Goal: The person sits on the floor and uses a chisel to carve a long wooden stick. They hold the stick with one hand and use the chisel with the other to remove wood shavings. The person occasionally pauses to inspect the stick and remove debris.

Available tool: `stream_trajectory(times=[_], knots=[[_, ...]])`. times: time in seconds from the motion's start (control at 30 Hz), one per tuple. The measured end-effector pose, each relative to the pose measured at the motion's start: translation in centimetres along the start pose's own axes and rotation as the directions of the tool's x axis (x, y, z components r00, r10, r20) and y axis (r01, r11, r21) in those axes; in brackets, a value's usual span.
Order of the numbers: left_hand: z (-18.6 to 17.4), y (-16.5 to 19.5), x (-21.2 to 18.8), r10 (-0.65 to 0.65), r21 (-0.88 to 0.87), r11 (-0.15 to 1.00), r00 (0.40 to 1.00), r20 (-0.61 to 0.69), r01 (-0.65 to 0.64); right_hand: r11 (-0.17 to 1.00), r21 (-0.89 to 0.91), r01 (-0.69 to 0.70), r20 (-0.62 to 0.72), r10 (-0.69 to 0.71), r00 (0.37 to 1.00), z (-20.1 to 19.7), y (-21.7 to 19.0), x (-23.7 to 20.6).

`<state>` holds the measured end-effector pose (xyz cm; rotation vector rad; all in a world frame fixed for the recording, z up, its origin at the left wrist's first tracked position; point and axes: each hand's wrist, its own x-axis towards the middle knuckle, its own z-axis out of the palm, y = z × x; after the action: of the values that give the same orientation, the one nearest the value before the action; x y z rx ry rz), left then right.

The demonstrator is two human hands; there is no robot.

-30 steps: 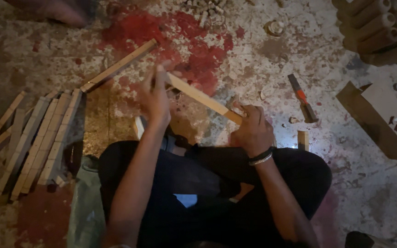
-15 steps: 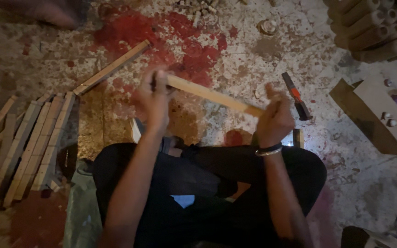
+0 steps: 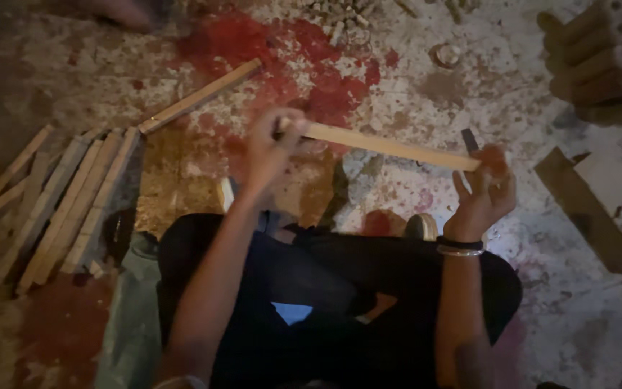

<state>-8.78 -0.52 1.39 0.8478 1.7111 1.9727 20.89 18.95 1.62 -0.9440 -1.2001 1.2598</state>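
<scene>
Bare forearms, no sleeves; dark and silver bangles (image 3: pixel 459 247) on right wrist; black trousers (image 3: pixel 325 288).

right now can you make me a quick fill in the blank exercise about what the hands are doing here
1. The left hand and right hand hold one wooden stick by its two ____.
2. The black band sits on the ____ wrist.
3. The row of sticks lies on the floor to the person's ____.
4. The floor's big paint stain is ____.

Missing words: ends; right; left; red
</scene>
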Motion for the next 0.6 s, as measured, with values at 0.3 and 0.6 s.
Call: stream_trajectory(times=[0.3,0.6], knots=[[-20.3,1.7,-7.7,0.079,0.156,0.988,0.798,-0.597,0.02,0.996,-0.092,-0.013,0.026,0.016,1.0,0.5,-1.7,-0.5],[-34.4,1.4,-15.7,0.258,0.336,0.861,0.242,-0.935,0.382,0.989,-0.134,0.068,0.1,-0.055,0.993,1.3,-1.9,-1.4]])
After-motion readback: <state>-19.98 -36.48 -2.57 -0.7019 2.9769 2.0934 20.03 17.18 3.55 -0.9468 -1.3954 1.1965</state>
